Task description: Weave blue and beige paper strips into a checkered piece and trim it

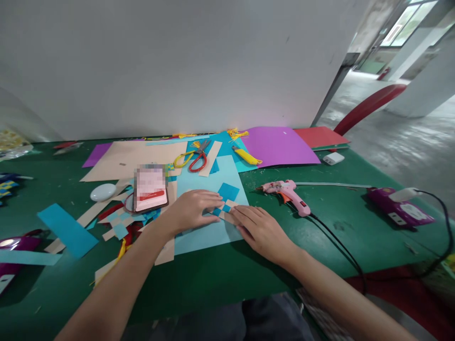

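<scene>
A small checkered weave of blue and beige paper strips (226, 208) lies between my two hands, over a light blue paper sheet (199, 240). My left hand (194, 208) grips its left side, thumb below and fingers above. On the other side, my right hand (261, 229) has its fingers closed over the beige strip ends. Parts of the weave are hidden under the fingers. Just behind it is a darker blue paper square (228, 192).
Scissors (199, 156) and a yellow utility knife (247, 155) lie behind the hands. A phone (151, 187) rests among paper scraps at left. At right are a pink glue gun (287, 193) with a black cord and a purple power strip (400, 206). A wall stands behind the table.
</scene>
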Available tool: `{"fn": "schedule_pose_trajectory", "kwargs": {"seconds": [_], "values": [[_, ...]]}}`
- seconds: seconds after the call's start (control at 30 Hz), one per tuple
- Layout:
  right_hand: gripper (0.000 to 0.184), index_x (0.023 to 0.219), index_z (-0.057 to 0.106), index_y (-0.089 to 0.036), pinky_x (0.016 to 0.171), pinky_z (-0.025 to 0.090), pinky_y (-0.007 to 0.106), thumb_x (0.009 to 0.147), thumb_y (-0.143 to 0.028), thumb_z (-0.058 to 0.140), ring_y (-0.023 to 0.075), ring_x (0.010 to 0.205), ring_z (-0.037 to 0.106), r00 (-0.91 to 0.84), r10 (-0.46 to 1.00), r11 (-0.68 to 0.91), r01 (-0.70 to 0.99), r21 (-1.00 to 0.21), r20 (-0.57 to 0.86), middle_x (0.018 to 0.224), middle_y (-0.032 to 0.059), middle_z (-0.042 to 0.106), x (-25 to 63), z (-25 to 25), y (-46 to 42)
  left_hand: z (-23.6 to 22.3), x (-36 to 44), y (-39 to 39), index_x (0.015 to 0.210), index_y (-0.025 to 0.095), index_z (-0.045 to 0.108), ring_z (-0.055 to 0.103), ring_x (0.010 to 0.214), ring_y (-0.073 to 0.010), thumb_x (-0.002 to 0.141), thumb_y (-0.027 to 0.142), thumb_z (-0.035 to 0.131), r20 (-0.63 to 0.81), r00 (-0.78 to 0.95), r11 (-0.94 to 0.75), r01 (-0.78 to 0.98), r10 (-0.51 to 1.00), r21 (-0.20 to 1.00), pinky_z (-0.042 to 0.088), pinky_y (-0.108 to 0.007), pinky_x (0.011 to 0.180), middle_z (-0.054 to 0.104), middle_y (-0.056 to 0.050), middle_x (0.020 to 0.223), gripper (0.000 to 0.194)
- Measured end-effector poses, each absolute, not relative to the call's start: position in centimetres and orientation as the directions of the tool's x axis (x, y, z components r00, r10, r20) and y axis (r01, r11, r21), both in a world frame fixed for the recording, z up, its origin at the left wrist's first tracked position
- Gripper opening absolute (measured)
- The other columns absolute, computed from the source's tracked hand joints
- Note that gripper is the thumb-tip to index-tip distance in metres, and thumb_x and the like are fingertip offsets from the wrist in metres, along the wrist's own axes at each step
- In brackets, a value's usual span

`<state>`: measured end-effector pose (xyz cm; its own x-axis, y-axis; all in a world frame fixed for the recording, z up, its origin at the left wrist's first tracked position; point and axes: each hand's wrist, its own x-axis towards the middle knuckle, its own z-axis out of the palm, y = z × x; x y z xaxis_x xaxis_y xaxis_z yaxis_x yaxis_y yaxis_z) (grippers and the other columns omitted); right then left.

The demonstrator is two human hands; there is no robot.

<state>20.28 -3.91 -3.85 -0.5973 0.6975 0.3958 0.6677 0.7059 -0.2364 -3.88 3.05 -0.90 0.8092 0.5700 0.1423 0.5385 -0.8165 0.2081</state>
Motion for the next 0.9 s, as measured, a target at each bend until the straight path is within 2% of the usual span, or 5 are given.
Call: {"fn": "schedule_pose_trajectory", "kwargs": {"seconds": [0.23, 0.47, 0.73, 0.8, 0.9], "values": [[0.035, 0.126, 0.052, -0.012, 0.093, 0.047, 0.04, 0.093, -0.015, 0.041, 0.0224, 0.112, 0.056, -0.582, 0.709, 0.695, 0.672, -0.256, 0.398, 0.123, 0.0111, 0.061, 20.3, -4.0, -4.0, -1.1, -3.0, 2.2, 0.117, 0.023, 0.065, 0.064, 0.107, -0.0235, 0.089, 0.036, 0.053, 0.244, 0.824, -0.855, 0.516, 0.512, 0.052, 0.05, -0.039, 0.092, 0.069, -0.005, 0.116, 0.033], [0.032, 0.122, 0.054, -0.013, 0.093, 0.047, 0.04, 0.091, -0.014, 0.044, 0.0226, 0.112, 0.056, -0.562, 0.723, 0.684, 0.66, -0.309, 0.401, 0.121, 0.0109, 0.062, 20.5, -4.0, -4.0, -1.1, -2.8, 2.0, 0.111, 0.018, 0.066, 0.069, 0.09, -0.0214, 0.092, 0.028, 0.05, 0.302, 0.869, -0.895, 0.437, 0.393, -0.094, 0.054, -0.037, 0.084, 0.074, -0.006, 0.101, 0.027], [0.039, 0.127, 0.05, -0.017, 0.094, 0.047, 0.041, 0.089, -0.02, 0.053, 0.0232, 0.111, 0.056, -0.522, 0.746, 0.663, 0.641, -0.386, 0.413, 0.121, 0.0102, 0.061, 20.8, -4.3, -3.9, -0.6, -2.6, 1.9, 0.102, 0.016, 0.068, 0.07, 0.08, -0.0198, 0.092, 0.02, 0.048, 0.4, 0.867, -0.881, 0.411, 0.299, -0.233, 0.056, -0.034, 0.077, 0.075, -0.005, 0.091, 0.023], [0.039, 0.127, 0.05, -0.017, 0.094, 0.047, 0.041, 0.089, -0.018, 0.052, 0.0234, 0.111, 0.056, -0.527, 0.746, 0.663, 0.643, -0.382, 0.408, 0.121, 0.0106, 0.061, 20.8, -4.3, -3.8, -0.6, -2.7, 2.0, 0.104, 0.015, 0.067, 0.07, 0.085, -0.0206, 0.092, 0.021, 0.048, 0.403, 0.861, -0.88, 0.42, 0.309, -0.224, 0.055, -0.035, 0.078, 0.075, -0.006, 0.094, 0.023], [0.034, 0.123, 0.053, -0.016, 0.094, 0.046, 0.041, 0.089, -0.016, 0.05, 0.023, 0.111, 0.056, -0.531, 0.743, 0.666, 0.648, -0.371, 0.407, 0.121, 0.0105, 0.061, 20.7, -4.2, -3.8, -0.7, -2.8, 2.1, 0.111, 0.016, 0.065, 0.069, 0.094, -0.0223, 0.092, 0.03, 0.05, 0.36, 0.849, -0.88, 0.456, 0.386, -0.131, 0.055, -0.035, 0.081, 0.073, -0.008, 0.104, 0.028]]}}
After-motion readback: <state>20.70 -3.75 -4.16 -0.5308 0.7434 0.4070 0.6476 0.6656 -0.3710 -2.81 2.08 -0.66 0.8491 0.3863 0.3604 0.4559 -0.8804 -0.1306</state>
